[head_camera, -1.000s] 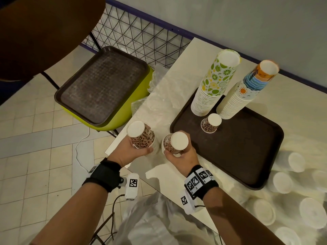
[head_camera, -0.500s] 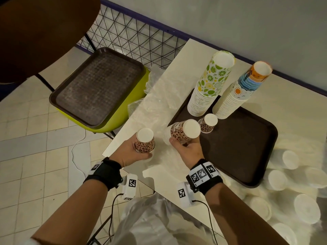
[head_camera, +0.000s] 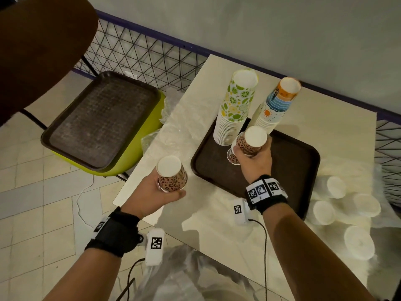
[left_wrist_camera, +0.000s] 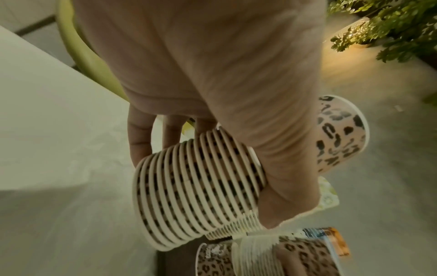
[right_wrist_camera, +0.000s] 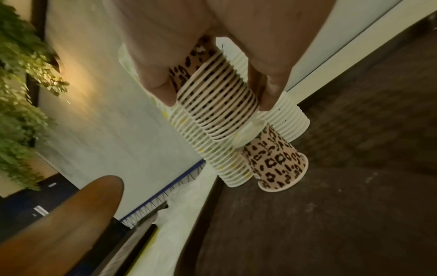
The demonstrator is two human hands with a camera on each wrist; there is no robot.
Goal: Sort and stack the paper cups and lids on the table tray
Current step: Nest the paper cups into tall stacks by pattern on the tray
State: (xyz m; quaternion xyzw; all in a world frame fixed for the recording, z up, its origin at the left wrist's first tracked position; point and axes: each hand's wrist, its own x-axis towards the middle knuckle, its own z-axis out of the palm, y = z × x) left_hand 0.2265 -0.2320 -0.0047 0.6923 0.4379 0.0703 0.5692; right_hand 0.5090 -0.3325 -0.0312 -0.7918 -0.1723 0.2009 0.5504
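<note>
both hands (head_camera: 257, 161) around ribbed leopard-print cups (right_wrist_camera: 220, 104)

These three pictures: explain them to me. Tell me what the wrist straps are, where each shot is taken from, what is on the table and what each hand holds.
There is no machine here: a person sorts paper cups with bare hands. The straps carry small cameras. The wide picture comes from a camera on the head, looking down; the other two look along each hand from the wrist.

On the table lies a dark tray with two tall upside-down cup stacks, a citrus-print stack and a sun-and-waves stack, and one leopard-print cup. White cups lie beside the tray.

The left hand grips a leopard-print stack near the table edge. The right hand holds another leopard-print stack just above the single cup.
</note>
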